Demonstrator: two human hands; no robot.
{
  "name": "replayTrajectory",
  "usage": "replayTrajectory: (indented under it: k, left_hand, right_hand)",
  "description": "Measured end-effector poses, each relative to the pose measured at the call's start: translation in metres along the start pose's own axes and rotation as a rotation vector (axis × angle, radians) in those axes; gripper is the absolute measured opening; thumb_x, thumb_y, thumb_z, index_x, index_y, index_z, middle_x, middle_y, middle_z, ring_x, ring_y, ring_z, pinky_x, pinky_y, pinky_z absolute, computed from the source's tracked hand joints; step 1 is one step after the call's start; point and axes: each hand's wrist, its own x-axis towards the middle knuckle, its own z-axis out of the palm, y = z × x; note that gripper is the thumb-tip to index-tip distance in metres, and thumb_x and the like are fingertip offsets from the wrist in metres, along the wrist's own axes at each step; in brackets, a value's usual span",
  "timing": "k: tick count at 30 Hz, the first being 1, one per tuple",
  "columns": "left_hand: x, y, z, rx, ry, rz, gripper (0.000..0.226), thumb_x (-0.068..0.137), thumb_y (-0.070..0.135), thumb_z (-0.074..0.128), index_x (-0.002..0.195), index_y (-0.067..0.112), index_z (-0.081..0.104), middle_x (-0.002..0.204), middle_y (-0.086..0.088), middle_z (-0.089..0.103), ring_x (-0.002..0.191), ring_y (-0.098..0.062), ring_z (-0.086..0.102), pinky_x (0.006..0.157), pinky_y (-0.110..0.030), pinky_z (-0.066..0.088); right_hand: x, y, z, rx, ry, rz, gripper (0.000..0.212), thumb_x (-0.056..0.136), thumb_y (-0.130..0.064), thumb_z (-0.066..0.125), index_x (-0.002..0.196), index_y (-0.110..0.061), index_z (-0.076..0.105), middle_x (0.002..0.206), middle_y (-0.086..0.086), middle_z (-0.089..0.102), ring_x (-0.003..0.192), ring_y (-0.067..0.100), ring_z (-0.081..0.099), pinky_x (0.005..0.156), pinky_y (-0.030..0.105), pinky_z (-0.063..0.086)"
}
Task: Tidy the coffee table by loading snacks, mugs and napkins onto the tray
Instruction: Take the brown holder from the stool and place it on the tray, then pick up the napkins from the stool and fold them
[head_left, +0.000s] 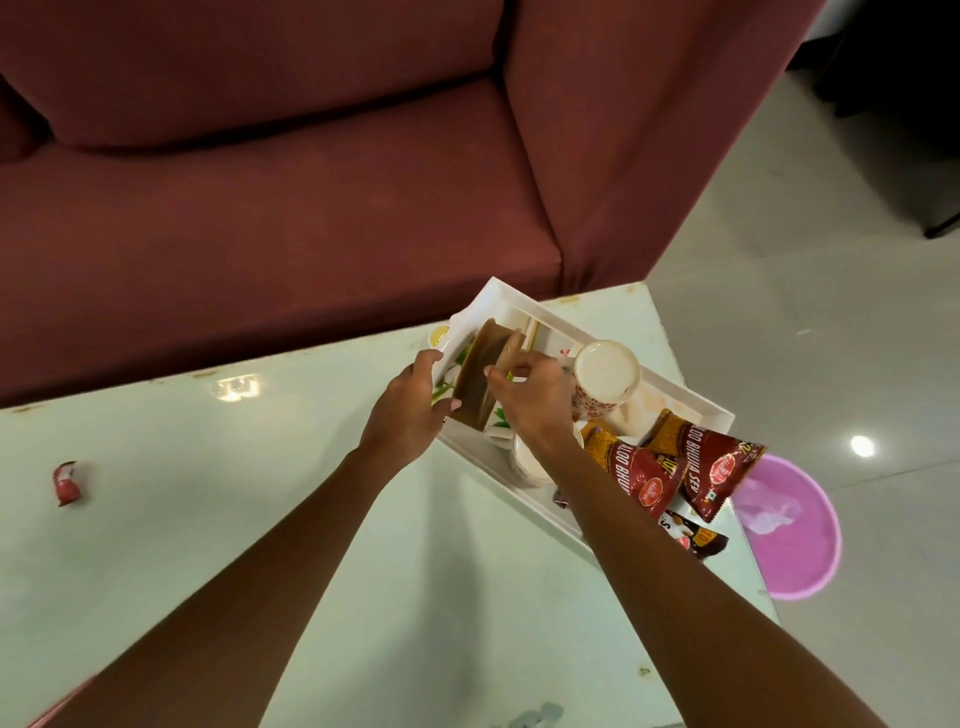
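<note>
Napkins going onto the white tray (691, 395).
Left hand (410, 410) steadies the brown napkins (475, 384); right hand (530, 400) pinches another napkin's edge. Next: the red wrapper (66, 483) on the worktop (208, 519).

Your arms: both bare, stretched forward, converging | your left hand (410, 410): fingers curled, thumb toward the right hand, gripping a rim | your right hand (530, 400): palm down, thumb and forefinger pinched on a thin brown sheet | hands just beside each other

Two red snack packets (644, 475) (709, 470), two mugs (605, 382) (527, 462), one tray (691, 402), one brown napkin stack (475, 376)
</note>
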Motion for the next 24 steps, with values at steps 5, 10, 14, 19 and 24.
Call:
replayTrajectory:
  k: [5, 10, 14, 19, 24]
  left_hand:
    - [-0.043, 0.025, -0.046, -0.062, 0.103, 0.059, 0.054, 0.088, 0.029, 0.056, 0.134, 0.012, 0.034, 0.135, -0.009, 0.049, 0.12, -0.028, 0.048, 0.085, -0.025, 0.036]
    - [-0.095, 0.051, -0.108, -0.175, 0.214, 0.092, 0.05, 0.089, 0.028, 0.054, 0.133, 0.014, 0.036, 0.137, -0.005, 0.049, 0.124, -0.024, 0.046, 0.092, -0.027, 0.037]
    - [-0.148, 0.061, -0.153, -0.185, 0.335, 0.135, 0.048, 0.09, 0.027, 0.053, 0.134, 0.015, 0.037, 0.141, -0.002, 0.046, 0.128, -0.021, 0.044, 0.097, -0.026, 0.034]
    - [-0.22, 0.039, -0.195, -0.181, 0.397, 0.148, 0.051, 0.091, 0.031, 0.051, 0.137, 0.019, 0.034, 0.145, 0.003, 0.042, 0.132, -0.016, 0.04, 0.102, -0.026, 0.033]
    - [-0.273, -0.022, -0.249, -0.229, 0.509, 0.066, 0.049, 0.09, 0.028, 0.053, 0.135, 0.015, 0.039, 0.142, -0.001, 0.046, 0.13, -0.019, 0.043, 0.101, -0.023, 0.032]
  right_hand:
    - [-0.045, -0.053, -0.029, 0.166, 0.02, 0.024, 0.024, 0.081, -0.023, 0.067, 0.09, 0.0, 0.066, 0.092, 0.016, 0.071, 0.086, 0.027, 0.067, 0.088, 0.041, 0.053]
    - [-0.101, -0.119, -0.063, 0.174, 0.036, -0.053, 0.028, 0.082, -0.028, 0.064, 0.1, -0.006, 0.064, 0.092, 0.006, 0.069, 0.086, 0.021, 0.066, 0.086, 0.037, 0.053]
    - [-0.153, -0.167, -0.082, 0.175, 0.034, -0.143, 0.037, 0.084, -0.031, 0.064, 0.112, -0.007, 0.061, 0.11, 0.007, 0.067, 0.098, 0.017, 0.063, 0.087, 0.031, 0.051]
    - [-0.22, -0.207, -0.066, 0.136, -0.052, -0.239, 0.043, 0.084, -0.034, 0.063, 0.119, -0.011, 0.058, 0.12, 0.004, 0.063, 0.109, 0.015, 0.057, 0.086, 0.024, 0.043]
    - [-0.276, -0.248, -0.012, 0.102, -0.132, -0.337, 0.041, 0.084, -0.035, 0.063, 0.118, -0.013, 0.057, 0.123, 0.001, 0.061, 0.105, 0.007, 0.05, 0.084, 0.022, 0.038]
